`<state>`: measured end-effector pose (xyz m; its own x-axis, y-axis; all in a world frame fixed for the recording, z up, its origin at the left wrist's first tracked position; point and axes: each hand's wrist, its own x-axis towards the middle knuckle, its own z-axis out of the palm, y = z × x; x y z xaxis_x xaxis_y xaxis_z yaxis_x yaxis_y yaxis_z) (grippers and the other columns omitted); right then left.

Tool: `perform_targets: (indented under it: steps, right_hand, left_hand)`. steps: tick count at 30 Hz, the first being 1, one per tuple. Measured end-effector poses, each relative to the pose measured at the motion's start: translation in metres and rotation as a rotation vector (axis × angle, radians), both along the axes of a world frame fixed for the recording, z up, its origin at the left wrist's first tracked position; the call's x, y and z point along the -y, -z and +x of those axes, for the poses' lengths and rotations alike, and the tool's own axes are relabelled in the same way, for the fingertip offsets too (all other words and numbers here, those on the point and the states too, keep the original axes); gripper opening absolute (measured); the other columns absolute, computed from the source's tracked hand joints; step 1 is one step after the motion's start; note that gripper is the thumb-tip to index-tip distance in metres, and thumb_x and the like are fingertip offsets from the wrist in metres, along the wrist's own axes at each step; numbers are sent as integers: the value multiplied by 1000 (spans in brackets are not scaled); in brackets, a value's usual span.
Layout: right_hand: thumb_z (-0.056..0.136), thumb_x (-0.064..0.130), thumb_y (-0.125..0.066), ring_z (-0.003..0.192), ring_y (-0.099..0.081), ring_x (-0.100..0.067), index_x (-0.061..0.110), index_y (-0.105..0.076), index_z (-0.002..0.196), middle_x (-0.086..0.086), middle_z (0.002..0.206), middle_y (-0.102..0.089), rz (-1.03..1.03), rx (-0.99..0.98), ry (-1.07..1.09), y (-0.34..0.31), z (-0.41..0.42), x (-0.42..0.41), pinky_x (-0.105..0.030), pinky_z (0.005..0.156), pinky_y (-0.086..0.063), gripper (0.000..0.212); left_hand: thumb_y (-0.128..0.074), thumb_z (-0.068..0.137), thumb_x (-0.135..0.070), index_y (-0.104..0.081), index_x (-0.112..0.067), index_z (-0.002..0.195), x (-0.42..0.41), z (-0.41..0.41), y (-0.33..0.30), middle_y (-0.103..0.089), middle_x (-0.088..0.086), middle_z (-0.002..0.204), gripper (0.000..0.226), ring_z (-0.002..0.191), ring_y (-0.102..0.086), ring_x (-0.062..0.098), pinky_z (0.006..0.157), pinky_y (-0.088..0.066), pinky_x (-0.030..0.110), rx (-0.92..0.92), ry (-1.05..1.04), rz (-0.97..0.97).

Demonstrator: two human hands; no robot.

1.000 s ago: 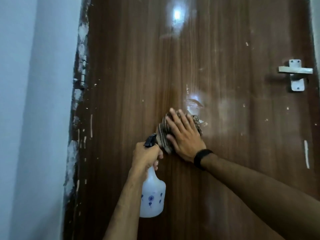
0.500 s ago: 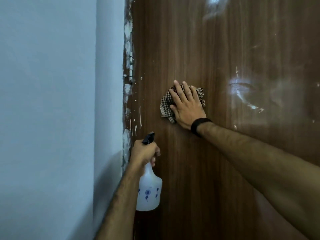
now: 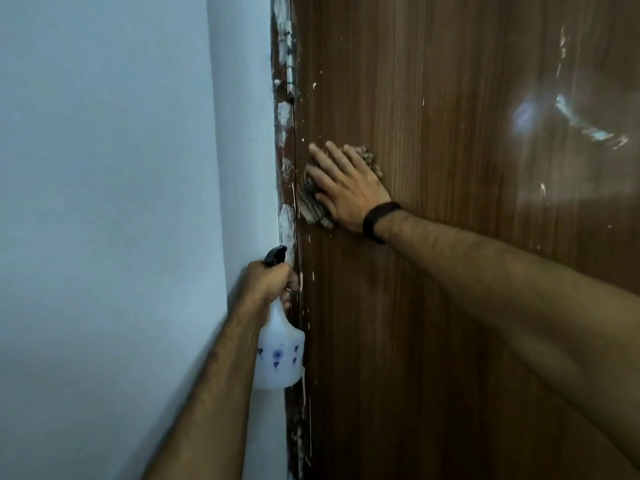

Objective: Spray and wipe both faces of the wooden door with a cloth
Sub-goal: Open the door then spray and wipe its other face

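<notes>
Wooden door (image 3: 450,271): brown veneer, flecked with white paint; its face is pressed upon beneath the right palm.
Cloth (image 3: 310,199): checked, bunched under the right hand (image 3: 346,188), kept flat against the door; its fingers (image 3: 323,157) are laid straight and released, reaching toward the hinge edge.
Spray bottle (image 3: 278,355): white, hung below the left hand (image 3: 268,282), whose fingers are clenched round its neck, nozzle above the knuckles.
Hinge (image 3: 290,77): paint-caked, above the right fingertips.
Risk: fingertips could be caught in the hinge gap, or the cloth snagged on flaking paint, if the stroke is carried further left.
Risk: an accidental squeeze could wet the wall (image 3: 121,202) beside the left fingers.
</notes>
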<state>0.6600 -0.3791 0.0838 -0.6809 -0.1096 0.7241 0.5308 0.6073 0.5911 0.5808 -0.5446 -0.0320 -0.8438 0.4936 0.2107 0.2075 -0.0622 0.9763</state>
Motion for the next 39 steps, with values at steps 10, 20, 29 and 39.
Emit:
perform_targets:
  steps: [10, 20, 29, 39]
  right_hand:
    - [94, 69, -29, 151, -3, -36, 16, -18, 157, -16, 164, -6, 163, 335, -68, 143, -25, -13, -51, 122, 3, 83]
    - [98, 63, -32, 152, -3, -32, 22, -16, 157, -10, 166, -2, 16, 168, -30, 67, -23, 11, -49, 120, 3, 74]
    - [95, 65, -29, 151, -6, -35, 17, -20, 156, -14, 165, -4, 121, 78, -11, 75, -32, 6, -51, 122, -2, 79]
    - [97, 63, -32, 151, 11, -34, 20, -3, 158, -13, 164, 14, 183, 608, 40, 301, 2, -2, -51, 120, 14, 81]
  left_hand:
    - [-54, 81, 4, -62, -5, 65, -13, -6, 18, -56, 3, 46, 19, 39, -46, 14, 46, -42, 26, 14, -40, -49]
    - [-56, 82, 3, -64, -5, 75, -9, -7, 26, -61, 6, 64, 13, 46, -48, 13, 48, -46, 27, 21, -44, -69]
    - [-53, 72, 8, -64, -1, 69, -11, -12, 27, -57, 9, 58, 15, 41, -45, 16, 44, -43, 26, 12, -44, -56]
    - [-56, 71, 7, -60, -2, 68, -18, 4, 75, -48, 7, 45, 10, 40, -43, 18, 46, -42, 23, 75, 1, -234]
